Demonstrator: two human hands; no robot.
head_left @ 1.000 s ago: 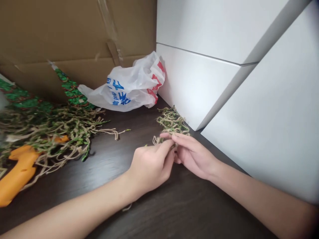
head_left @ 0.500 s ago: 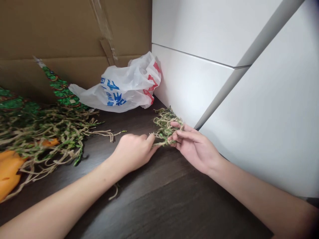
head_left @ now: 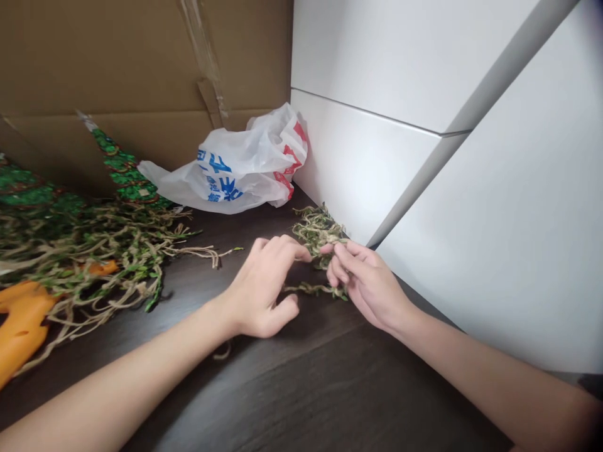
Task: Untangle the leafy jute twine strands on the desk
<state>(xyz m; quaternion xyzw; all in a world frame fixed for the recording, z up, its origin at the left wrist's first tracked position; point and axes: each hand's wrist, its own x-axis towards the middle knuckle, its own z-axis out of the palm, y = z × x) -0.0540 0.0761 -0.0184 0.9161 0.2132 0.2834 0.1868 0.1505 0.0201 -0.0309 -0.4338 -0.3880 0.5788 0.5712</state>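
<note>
A tangled bundle of leafy twine garland lies on the dark wooden surface beside the white panels. My right hand pinches a strand of it between thumb and forefinger. My left hand is open just to its left, thumb and fingers apart, with nothing between them. Below that hand's fingers, a loose length of the garland runs along the surface toward my right hand. Its far left end is hidden behind my left hand, and a short curl of twine shows by the wrist.
A large heap of similar leafy twine spreads at the left, with an orange cut-out piece and green tinsel cone trees. A crumpled white plastic bag rests against the cardboard. White panels border the right.
My left hand has let go of the garland strand and opened, its thumb now apart from the fingers. The strand has dropped to the surface. My right hand still pinches the bundle.
</note>
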